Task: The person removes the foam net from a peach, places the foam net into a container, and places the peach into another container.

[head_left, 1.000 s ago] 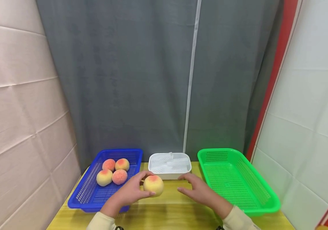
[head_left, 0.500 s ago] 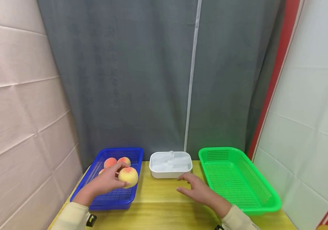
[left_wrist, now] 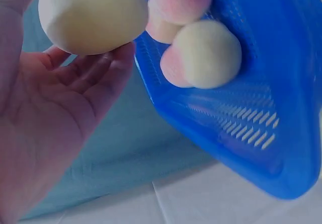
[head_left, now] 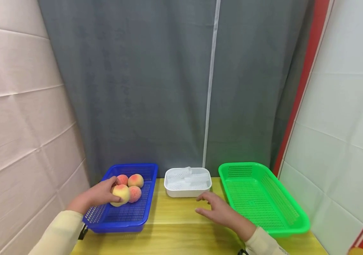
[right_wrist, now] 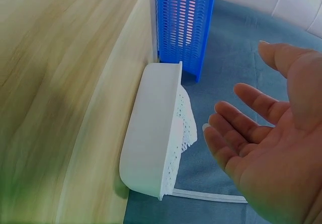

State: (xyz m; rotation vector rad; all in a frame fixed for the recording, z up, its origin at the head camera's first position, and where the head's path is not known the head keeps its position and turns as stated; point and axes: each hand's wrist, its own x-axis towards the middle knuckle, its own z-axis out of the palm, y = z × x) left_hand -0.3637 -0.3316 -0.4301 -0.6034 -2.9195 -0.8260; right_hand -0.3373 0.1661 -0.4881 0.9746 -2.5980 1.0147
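My left hand [head_left: 97,194] holds a yellow peach with a red blush [head_left: 121,195] between thumb and fingers, over the left part of the blue basket [head_left: 117,226]. Up close in the left wrist view, the held peach [left_wrist: 93,17] appears apart from the peaches in the basket. Among those, a yellow-and-red peach [head_left: 135,180] and a pinkish peach [head_left: 134,194] show plainly; another pink one [head_left: 122,179] is partly hidden behind the held peach. My right hand [head_left: 218,210] hovers over the table with loosely bent fingers and nothing in it, as the right wrist view also shows.
A small white tray [head_left: 186,193] with white mesh foam sleeves [head_left: 197,178] stands at the back middle. To the right sits a green basket [head_left: 261,202] with no fruit in it. A grey curtain [head_left: 149,88] hangs behind the wooden table [head_left: 175,239].
My left hand has carried the peach leftward from the table's middle to over the blue basket. My right hand has stayed in place.
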